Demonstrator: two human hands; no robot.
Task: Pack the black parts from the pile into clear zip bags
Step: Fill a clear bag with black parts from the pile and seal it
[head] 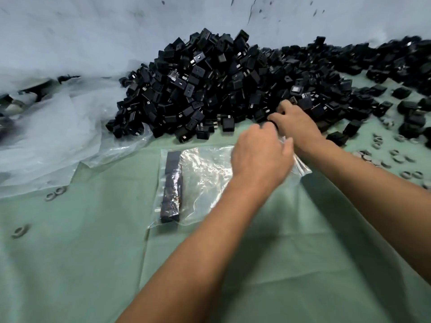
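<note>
Your hands meet at the zip bag's mouth, beside the pile.

Your left hand (261, 157) holds the clear zip bag (203, 183) open on the green cloth (93, 264); your right hand (296, 124) seems curled around black parts (271, 120) at the pile (210, 89).

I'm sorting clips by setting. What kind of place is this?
Probably a small factory packing bench: a big pile of identical black parts, a clear zip bag with a row already inside, and loose metal rings on a green cover.

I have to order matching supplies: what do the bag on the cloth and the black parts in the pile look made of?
Zip bag: thin clear plastic film, glossy; it crinkles and glares. Black parts: probably moulded plastic, matte to satin, blocky housings, some with small silvery prongs that look like metal.
</note>
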